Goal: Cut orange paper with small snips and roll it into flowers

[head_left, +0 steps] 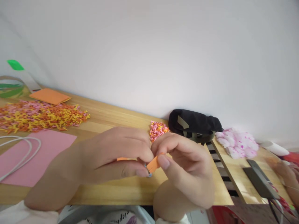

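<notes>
Both hands meet over the front of the wooden table (98,194). My right hand (189,169) pinches a small folded piece of orange paper (153,165) between thumb and fingers. My left hand (114,155) is closed at the other end of that piece, its thumb and fingertips pressed together. A bit of orange also shows between the left hand's fingers; whether it is the same piece I cannot tell. Something tiny and bluish sits at the left fingertips, too small to name.
At left are a heap of small pink, orange and yellow pieces (44,116), an orange folded sheet (50,96), a pink sheet (56,140) and a white cable (31,149). A smaller heap (157,130) and black pouch (193,123) lie behind. Another person's hand (286,169) is far right.
</notes>
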Motion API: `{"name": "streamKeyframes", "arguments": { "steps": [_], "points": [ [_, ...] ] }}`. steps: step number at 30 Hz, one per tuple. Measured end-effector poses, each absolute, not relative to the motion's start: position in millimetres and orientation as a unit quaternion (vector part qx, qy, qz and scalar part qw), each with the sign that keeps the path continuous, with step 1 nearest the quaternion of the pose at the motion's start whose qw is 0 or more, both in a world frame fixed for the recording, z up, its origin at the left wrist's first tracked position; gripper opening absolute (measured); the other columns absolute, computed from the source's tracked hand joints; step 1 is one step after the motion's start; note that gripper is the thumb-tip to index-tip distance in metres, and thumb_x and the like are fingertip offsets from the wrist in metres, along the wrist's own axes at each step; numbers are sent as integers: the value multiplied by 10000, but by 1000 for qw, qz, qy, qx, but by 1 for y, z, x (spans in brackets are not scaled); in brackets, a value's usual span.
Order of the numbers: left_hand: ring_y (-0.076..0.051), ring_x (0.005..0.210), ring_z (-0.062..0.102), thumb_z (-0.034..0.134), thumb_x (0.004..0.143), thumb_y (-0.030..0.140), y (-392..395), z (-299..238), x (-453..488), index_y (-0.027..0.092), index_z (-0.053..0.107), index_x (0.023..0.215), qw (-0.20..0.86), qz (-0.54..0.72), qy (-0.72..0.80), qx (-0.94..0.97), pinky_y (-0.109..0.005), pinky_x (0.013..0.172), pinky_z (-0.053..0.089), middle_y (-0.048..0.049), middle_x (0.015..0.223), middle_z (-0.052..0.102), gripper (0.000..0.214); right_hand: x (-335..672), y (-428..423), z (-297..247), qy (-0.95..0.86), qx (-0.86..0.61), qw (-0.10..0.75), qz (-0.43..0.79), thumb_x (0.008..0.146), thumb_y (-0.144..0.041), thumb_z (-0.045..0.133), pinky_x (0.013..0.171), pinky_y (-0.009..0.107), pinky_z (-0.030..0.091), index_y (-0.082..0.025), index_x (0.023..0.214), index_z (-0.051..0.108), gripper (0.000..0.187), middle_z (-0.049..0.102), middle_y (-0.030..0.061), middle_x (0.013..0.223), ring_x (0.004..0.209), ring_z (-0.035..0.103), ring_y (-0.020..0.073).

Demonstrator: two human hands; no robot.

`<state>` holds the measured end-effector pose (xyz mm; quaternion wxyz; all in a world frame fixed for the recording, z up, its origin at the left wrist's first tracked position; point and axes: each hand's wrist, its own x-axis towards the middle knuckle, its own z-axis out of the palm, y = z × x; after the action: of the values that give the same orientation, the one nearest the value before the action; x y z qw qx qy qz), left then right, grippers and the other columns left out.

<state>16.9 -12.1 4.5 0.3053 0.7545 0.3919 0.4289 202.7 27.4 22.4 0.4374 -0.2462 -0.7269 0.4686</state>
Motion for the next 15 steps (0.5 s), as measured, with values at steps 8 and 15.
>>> {"name": "streamKeyframes", "arguments": {
  "steps": [8, 15],
  "points": [
    [-202, 612, 593, 615, 878, 411, -7, 10, 15, 307, 695, 627, 352, 418, 377, 748, -314, 588, 504, -26, 639, 654, 283, 201, 28, 20, -734, -243, 419, 476, 812, -228, 655, 544, 271, 529, -224, 673, 631, 141, 644, -10, 615, 600, 619, 139],
    [-187, 631, 605, 633, 879, 395, -4, 8, 15, 285, 691, 636, 359, 427, 363, 747, -289, 584, 498, -16, 654, 666, 274, 203, 30, 23, -751, -243, 403, 463, 809, -195, 657, 569, 279, 548, -217, 676, 631, 137, 668, -1, 638, 609, 643, 142]
  ]
}}
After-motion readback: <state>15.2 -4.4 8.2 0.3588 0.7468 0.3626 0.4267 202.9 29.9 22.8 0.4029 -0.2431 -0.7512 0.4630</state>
